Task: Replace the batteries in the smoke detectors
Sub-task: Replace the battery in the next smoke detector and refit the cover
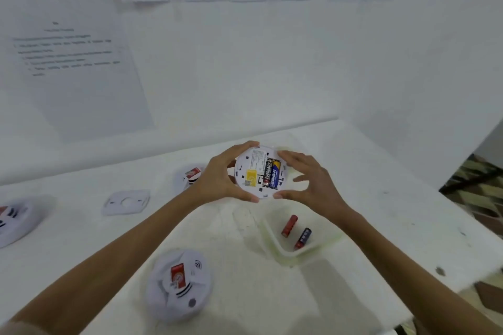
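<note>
Holding: a smoke detector [258, 171], back side up, between both hands over the far middle of the worktop [381, 198]; I cannot tell whether it is lifted or resting there.
Battery bay: open, toward 3 o'clock on the detector's back; a black battery [267, 173] and a blue battery [275, 174] lie in it side by side, touching.
Yellow label [251, 177]: on the same back, at 9 o'clock from the bay.
Left hand [220, 177]: on the rim at 9 o'clock; my fingers [250, 144] curl over the far edge and my thumb closes on the near edge, so the rim is pinched between them.
Right hand [313, 185]: on the rim at 3 o'clock; forefinger at the far edge and thumb at the near edge, both tips touching the rim; the other fingers are spread loose and clear of the casing.
Clear tray [272, 236]: at 5 o'clock from the detector, near it; a red battery [289, 226] and a dark battery [303, 238] lie in it, slightly apart.
Second detector [190, 175]: at 9 o'clock, partly hidden behind my left hand, with a red sticker.
Mounting plate [125, 202]: at 9 o'clock, farther out, flat on the worktop.
Third detector [178, 284]: at 7 o'clock, near the worktop's front edge, with a red sticker on top.
Fourth detector [15, 220]: well out at 9 o'clock, cut by the frame.
Printed sheets [73, 62]: on the wall at 10 to 12 o'clock, their text too blurred to read.
</note>
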